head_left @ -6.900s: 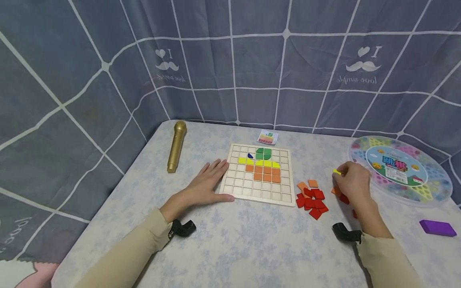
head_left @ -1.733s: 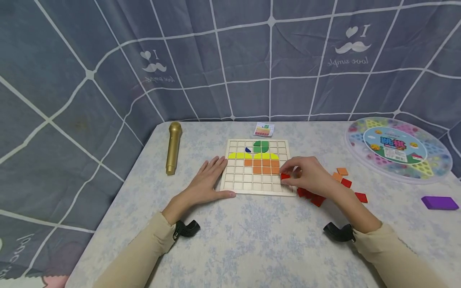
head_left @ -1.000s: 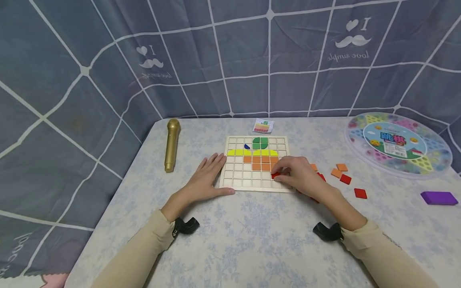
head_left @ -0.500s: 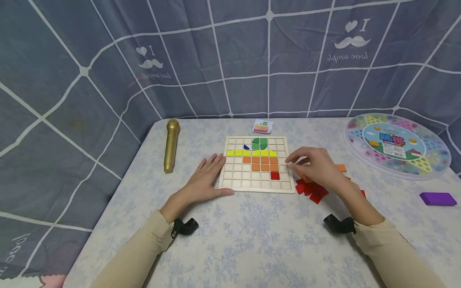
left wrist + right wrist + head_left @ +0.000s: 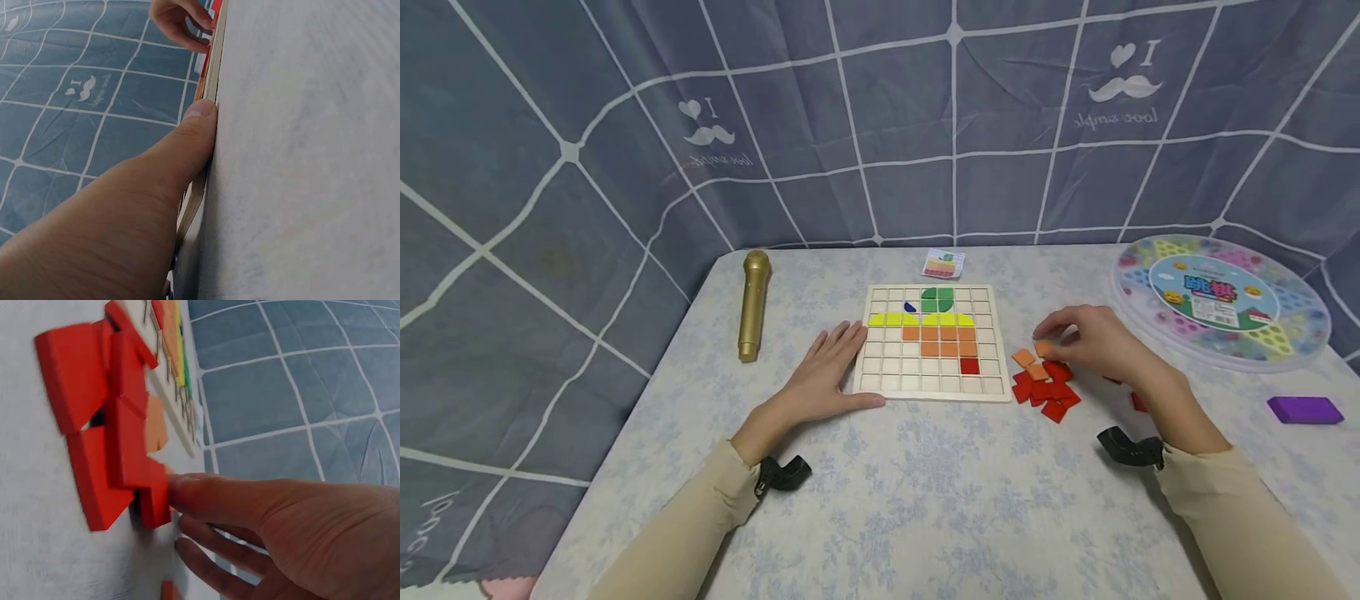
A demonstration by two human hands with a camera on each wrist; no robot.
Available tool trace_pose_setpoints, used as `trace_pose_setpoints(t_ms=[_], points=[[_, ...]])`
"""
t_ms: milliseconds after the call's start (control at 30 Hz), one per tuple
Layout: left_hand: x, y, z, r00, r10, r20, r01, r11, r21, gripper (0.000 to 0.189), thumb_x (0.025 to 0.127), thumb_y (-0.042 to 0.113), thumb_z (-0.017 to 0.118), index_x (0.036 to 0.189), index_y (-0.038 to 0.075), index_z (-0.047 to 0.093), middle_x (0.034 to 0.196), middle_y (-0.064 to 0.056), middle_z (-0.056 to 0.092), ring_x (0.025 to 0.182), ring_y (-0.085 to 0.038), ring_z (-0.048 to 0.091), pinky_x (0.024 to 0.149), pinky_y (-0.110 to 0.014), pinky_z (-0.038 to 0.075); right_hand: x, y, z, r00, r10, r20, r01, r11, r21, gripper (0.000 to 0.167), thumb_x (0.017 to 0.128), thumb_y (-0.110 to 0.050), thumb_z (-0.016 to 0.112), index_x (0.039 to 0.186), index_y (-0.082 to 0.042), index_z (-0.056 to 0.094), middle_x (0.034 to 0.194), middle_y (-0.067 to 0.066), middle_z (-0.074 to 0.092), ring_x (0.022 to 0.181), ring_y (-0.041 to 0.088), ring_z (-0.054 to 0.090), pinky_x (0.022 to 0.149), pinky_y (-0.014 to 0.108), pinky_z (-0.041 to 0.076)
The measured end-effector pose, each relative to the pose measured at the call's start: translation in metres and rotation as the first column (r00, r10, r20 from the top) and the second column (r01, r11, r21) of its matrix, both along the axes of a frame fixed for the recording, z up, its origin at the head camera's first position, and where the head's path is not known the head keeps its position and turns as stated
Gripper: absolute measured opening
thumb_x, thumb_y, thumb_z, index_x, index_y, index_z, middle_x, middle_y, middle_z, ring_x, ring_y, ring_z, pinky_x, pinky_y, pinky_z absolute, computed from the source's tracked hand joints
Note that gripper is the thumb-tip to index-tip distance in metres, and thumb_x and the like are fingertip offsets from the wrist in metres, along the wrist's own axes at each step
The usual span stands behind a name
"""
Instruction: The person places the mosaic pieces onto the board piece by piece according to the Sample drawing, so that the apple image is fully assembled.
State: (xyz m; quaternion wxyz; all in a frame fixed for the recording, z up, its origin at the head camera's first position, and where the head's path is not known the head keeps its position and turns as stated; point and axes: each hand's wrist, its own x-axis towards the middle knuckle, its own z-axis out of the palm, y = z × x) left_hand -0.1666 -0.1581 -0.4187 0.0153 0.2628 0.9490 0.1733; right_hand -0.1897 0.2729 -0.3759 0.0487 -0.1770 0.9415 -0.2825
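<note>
A wooden grid board (image 5: 910, 382) lies on the table, with green, blue, yellow and orange pieces and one red tile (image 5: 970, 366) set in its cells. My left hand (image 5: 820, 379) rests flat along its left edge, fingers spread; its thumb (image 5: 199, 125) lies against the near rim in the left wrist view. My right hand (image 5: 1093, 342) is at the loose pile right of the board, thumb and index finger at either side of an orange tile (image 5: 1043, 348). Whether they grip it I cannot tell. Several red tiles (image 5: 128, 440) lie stacked beside the thumb.
A small picture card (image 5: 943, 263) lies behind the board. To the left lies a gold microphone (image 5: 754, 307). On the right are a round Chinese checkers box (image 5: 1221, 302) and a purple block (image 5: 1305, 410). A grid-patterned curtain (image 5: 895, 125) hangs behind the table.
My right hand brought a red tile to the board, left it in a cell under the orange rows, and moved back right to the loose tiles. My left hand kept its place.
</note>
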Motion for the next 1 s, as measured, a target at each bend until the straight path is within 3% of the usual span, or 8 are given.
trace_pose_setpoints(t_ms=[333,533,733,1000], points=[[-0.001,0.001,-0.003,1.000,0.006,0.022,-0.006,1.000,0.004,0.118,0.088,0.066,0.075,0.169,0.006,0.015,0.177,-0.011,0.014,0.166,-0.029,0.005,0.135,-0.052,0.003,-0.004,0.004,-0.008,0.998,-0.002,-0.057,0.005,0.999,0.051,0.021,0.091,-0.013,0.082,0.111,-0.009,0.081,0.108,0.010,0.076,0.101,0.029,0.070,0.092,0.054,0.061],[0.000,0.000,-0.001,1.000,-0.004,0.001,0.004,1.000,0.017,0.117,0.087,0.064,0.077,0.169,0.003,0.018,0.176,-0.014,0.017,0.165,-0.033,0.009,0.134,-0.056,0.006,-0.002,-0.004,-0.006,0.995,-0.008,-0.102,0.010,1.000,0.015,0.025,0.089,-0.014,0.083,0.113,-0.007,0.080,0.111,0.011,0.076,0.100,0.030,0.070,0.091,0.053,0.062],[0.000,-0.001,-0.002,1.000,0.000,-0.005,0.000,1.000,0.012,0.117,0.087,0.063,0.077,0.168,0.003,0.019,0.176,-0.015,0.018,0.165,-0.034,0.010,0.134,-0.057,0.007,-0.004,-0.034,0.001,0.992,0.045,-0.114,-0.053,0.997,-0.060,0.025,0.088,-0.008,0.082,0.112,-0.005,0.079,0.105,0.009,0.077,0.096,0.026,0.069,0.090,0.051,0.062],[-0.001,0.001,-0.002,1.000,0.000,0.001,0.000,1.000,0.016,0.116,0.087,0.062,0.078,0.168,0.003,0.018,0.176,-0.014,0.017,0.165,-0.033,0.009,0.134,-0.055,0.006,-0.011,-0.096,0.005,0.976,0.163,-0.141,-0.176,0.981,-0.084,0.022,0.087,-0.012,0.087,0.107,-0.006,0.080,0.099,0.006,0.077,0.092,0.022,0.069,0.086,0.044,0.063]])
